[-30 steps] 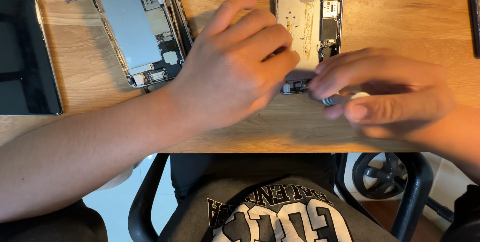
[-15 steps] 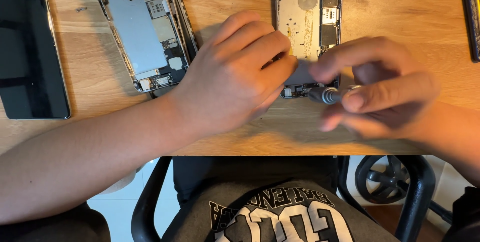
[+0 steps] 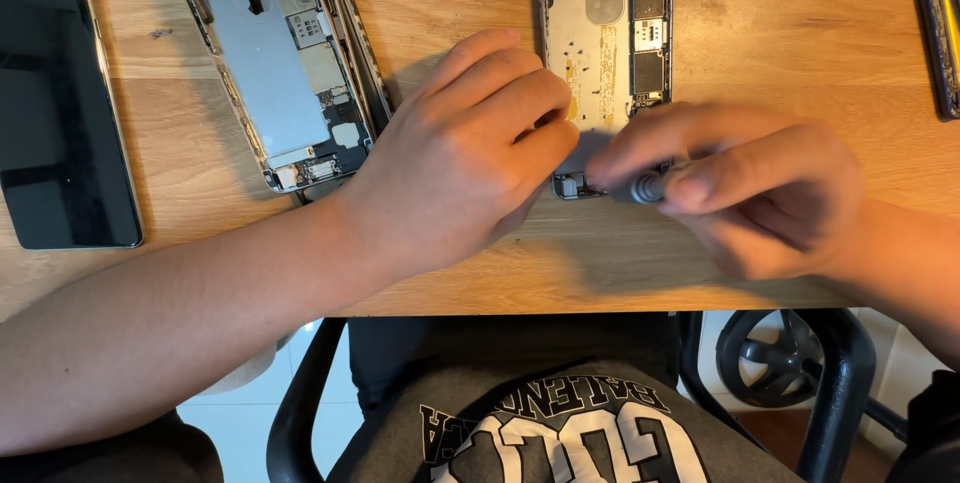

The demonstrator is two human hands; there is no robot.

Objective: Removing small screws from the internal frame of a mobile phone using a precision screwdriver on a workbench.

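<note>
Head view: an opened phone (image 3: pixel 606 53) is steadied by the left hand (image 3: pixel 462 158) on the surface (image 3: pixel 790 33). A screwdriver (image 3: pixel 640 186) is pinched by the right hand (image 3: pixel 750 188) at its near end.

Head camera looks steeply down (close) at the desk (image 3: pixel 760 33).

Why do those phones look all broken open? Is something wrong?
Two look odd: the opened phone under the left hand and right hand has no screen, its insides showing. Another opened phone lies tilted. The black phone looks whole.
</note>
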